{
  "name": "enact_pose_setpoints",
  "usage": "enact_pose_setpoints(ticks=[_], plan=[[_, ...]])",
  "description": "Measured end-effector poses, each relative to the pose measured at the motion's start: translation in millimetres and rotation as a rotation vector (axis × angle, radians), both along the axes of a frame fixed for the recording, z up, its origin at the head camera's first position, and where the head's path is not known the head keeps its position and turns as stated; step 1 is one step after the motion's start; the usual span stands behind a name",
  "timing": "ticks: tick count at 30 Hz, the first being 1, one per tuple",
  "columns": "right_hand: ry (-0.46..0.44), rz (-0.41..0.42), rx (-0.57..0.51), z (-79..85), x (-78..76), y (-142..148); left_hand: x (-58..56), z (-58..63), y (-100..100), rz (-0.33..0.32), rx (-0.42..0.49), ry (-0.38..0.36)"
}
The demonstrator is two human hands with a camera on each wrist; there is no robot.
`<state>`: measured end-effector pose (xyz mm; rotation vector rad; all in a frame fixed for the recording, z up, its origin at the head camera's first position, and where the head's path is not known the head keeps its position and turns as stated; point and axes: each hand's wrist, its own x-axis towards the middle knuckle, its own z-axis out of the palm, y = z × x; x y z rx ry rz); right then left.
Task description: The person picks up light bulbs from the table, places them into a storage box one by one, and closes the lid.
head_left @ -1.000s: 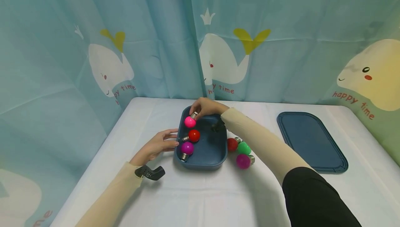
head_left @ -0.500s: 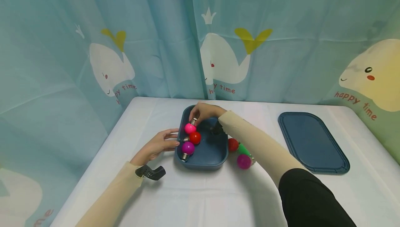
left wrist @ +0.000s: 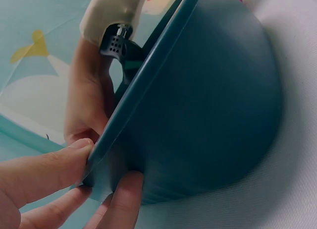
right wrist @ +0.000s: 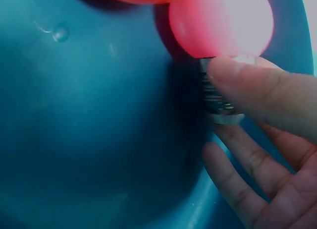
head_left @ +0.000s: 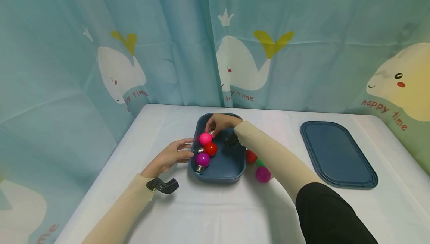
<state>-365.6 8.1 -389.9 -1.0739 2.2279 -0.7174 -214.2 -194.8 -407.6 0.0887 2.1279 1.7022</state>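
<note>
R hand (head_left: 220, 121): curled over upper L of tub, ctr of frame; pinches, thumb & fingers, silver threaded metal base (right wrist: 213, 102) of hot-pink round bulb (head_left: 205, 138).
Pink bulb location: inside tub near L wall, base twd upper R; on floor or just off it, can't tell.
L hand (head_left: 170, 155): L of ctr, fingers extended, tips touching outer L wall of tub; nothing gripped.
Tub: slate-blue rounded-rect. plastic tub (head_left: 223, 163), ctr of frame.
Also in tub: glossy red round bulb (head_left: 210, 149) just below pink one, base pointing L; purple round bulb (head_left: 202, 159) lower L, base pointing down.
R of tub: orange-red round bulb (head_left: 251, 156), green bulb (head_left: 260, 163) mostly hidden by R arm, magenta round bulb (head_left: 263, 174) lowest.
Far R: flat dark-blue rounded-rect. lid-like panel (head_left: 337, 152), well apart from tub.
Under all: white cloth (head_left: 201, 214).
Bkgd: pale-blue whale-print curtain (head_left: 174, 31), top of frame.
</note>
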Motion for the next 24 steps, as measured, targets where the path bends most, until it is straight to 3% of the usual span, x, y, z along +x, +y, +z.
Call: enact_pose_setpoints(ticks=[11,17,24], plan=[[-0.049,-0.016,0.0,0.4,-0.4,2,-0.3,0.1,0,0.002,-0.008,0.002],[-0.032,-0.033,0.006,17.3,2.2,12,0.7,0.4,1,0.002,-0.007,0.002],[0.004,0.043,-0.022,48.6,10.2,30,0.1,0.2,0,-0.004,-0.006,0.009]])
